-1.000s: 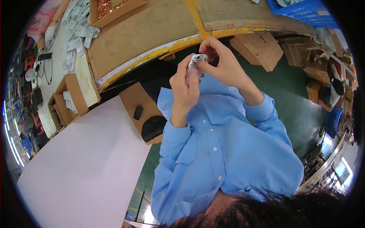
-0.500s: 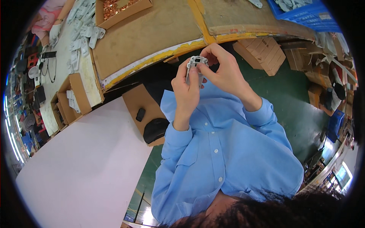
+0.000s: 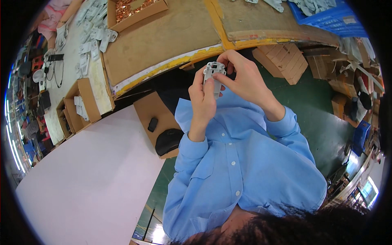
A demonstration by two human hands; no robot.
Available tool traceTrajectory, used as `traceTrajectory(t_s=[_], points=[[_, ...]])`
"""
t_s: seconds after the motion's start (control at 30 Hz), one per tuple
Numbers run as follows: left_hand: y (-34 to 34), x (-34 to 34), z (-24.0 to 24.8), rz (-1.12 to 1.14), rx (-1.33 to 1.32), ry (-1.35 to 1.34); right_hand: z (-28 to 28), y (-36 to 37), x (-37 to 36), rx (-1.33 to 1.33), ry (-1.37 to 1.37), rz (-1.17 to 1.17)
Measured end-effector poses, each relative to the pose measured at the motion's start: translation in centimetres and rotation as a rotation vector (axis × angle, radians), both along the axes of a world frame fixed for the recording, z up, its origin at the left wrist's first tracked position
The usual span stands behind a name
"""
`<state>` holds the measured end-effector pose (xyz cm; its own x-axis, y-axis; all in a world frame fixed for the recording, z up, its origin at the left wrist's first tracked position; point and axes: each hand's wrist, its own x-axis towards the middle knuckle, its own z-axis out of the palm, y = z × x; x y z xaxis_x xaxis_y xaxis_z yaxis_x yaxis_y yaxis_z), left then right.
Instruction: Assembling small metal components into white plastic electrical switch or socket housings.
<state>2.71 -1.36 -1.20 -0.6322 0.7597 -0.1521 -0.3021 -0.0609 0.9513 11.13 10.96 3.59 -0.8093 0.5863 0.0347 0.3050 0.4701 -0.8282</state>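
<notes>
In front of my chest, over the table's near edge, both hands hold a small light-grey plastic housing (image 3: 214, 69) with slots at its upper end. My left hand (image 3: 202, 101) is closed around its left side, thumb on the face. From the right, my right hand (image 3: 248, 81) grips it, with the thumb pressed on the face just below the slots and the other fingers curled behind. Those fingers hide the back of the housing. Whether a smaller piece is under the right thumb, I cannot make out.
A cardboard box (image 3: 136, 17) of copper-coloured small parts stands on the brown table (image 3: 163, 45). Similar grey housings (image 3: 96, 38) lie left of it. A blue crate (image 3: 330, 20) of pale parts is at far right. A co-worker's gloved hand (image 3: 61, 34) shows at far left.
The housing has tilted slightly, so more of its face shows. Both thumbs sit a little lower on it. The whole view has shifted slightly.
</notes>
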Motion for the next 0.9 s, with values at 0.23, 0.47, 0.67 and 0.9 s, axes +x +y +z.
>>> traceTrajectory(t_s=[0.23, 0.47, 0.67, 0.9], points=[[0.07, 0.18, 0.29, 0.031, -0.044, 0.049, -0.65, -0.71, -0.38, 0.065, 0.062, -0.033], [0.56, -0.01, 0.77, 0.133, -0.057, 0.368, -0.58, -0.84, -0.51, -0.056, 0.075, -0.070], [0.51, 0.21, 0.46, 0.110, -0.072, 0.281, -0.65, -0.69, -0.51, -0.166, 0.103, -0.078], [0.62, 0.31, 0.53, 0.110, -0.084, 0.255, -0.99, -0.87, -0.40, -0.126, 0.153, -0.099]])
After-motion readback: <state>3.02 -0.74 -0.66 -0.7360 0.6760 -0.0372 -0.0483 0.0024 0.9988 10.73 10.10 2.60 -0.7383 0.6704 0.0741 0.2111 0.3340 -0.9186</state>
